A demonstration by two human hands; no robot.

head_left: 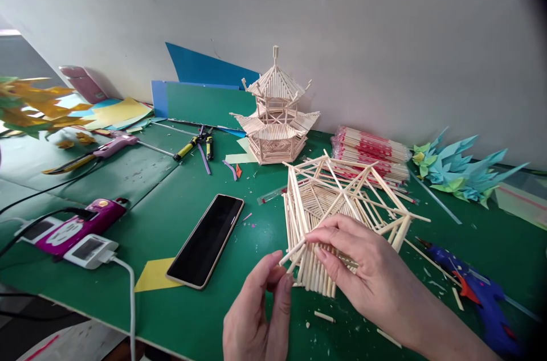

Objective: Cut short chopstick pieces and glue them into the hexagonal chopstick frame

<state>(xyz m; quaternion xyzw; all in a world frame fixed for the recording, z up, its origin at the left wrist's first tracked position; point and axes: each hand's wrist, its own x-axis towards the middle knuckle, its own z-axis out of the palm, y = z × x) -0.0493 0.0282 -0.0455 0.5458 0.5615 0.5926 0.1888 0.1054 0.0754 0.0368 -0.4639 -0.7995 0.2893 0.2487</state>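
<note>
A frame of thin wooden sticks (344, 196) stands on the green table, with a layered floor of sticks inside and upright sticks along its near side. My left hand (262, 310) is closed at its near-left corner, thumb and forefinger about the projecting stick ends (294, 250). From the right, my right hand (363, 273) reaches over the near edge, its thumb and forefinger closed around a stick at that same corner. Fingers partly hide the joint. Behind the frame stands a finished-looking stick pagoda (277, 116) with two tiers of roof.
Right of the frame lies a blue glue gun (470, 287). A phone (207, 241) is left of my hands, beside a purple power strip (81, 230) with cables. Farther back are bagged stick bundles (370, 153), pliers (194, 144), a pink glue gun (115, 146) and blue paper leaves (464, 170).
</note>
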